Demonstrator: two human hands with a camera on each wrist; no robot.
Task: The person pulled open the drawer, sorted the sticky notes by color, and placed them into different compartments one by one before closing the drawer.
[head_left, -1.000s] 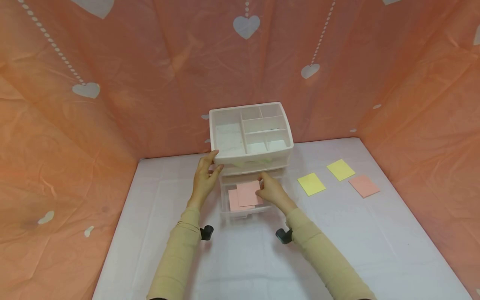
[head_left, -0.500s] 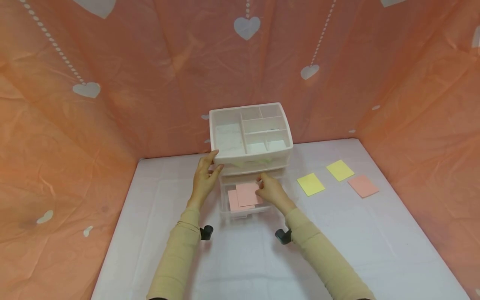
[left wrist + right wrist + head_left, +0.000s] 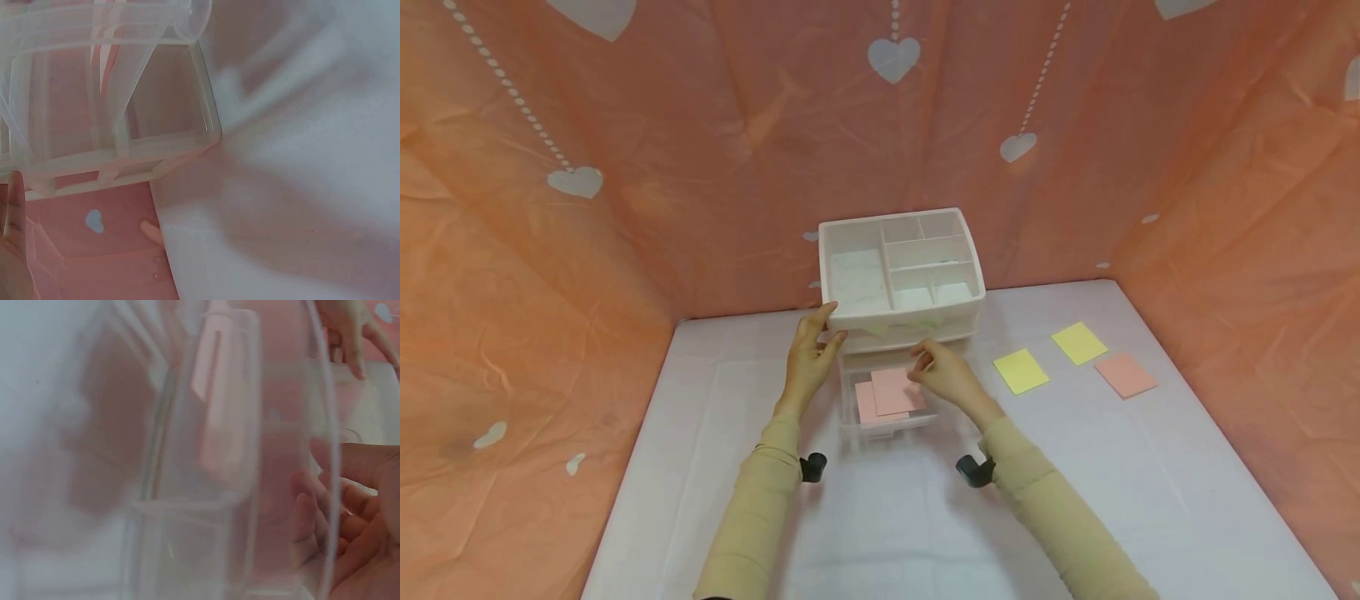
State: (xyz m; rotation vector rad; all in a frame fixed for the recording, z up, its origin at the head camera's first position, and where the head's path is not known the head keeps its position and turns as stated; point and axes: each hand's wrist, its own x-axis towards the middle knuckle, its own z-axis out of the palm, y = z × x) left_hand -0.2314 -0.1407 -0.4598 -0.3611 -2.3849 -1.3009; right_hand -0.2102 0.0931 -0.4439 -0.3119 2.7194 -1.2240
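My left hand (image 3: 808, 358) rests on the front left corner of a white plastic drawer organizer (image 3: 906, 318). Its index finger and thumb look fairly straight and touch the corner, one above the other. A clear drawer (image 3: 887, 429) is pulled out at the organizer's front. Inside lie two overlapping pink sticky note pads (image 3: 895, 392), seen edge-on through the plastic in the right wrist view. My right hand (image 3: 951, 379) hovers over the drawer's right side, beside the upper pad. In the right wrist view its loosely bent fingers (image 3: 306, 519) hold nothing.
Two yellow sticky note pads (image 3: 1021, 371) (image 3: 1079, 342) and a pink pad (image 3: 1125, 375) lie on the white tablecloth (image 3: 880, 533) to the right. The organizer's top has several compartments (image 3: 925, 250). An orange curtain (image 3: 737, 167) with white hearts hangs behind.
My right hand has let go of the upper pink sticky note pad and drawn back slightly to the right. The pad stays in the drawer; my left hand has not moved.
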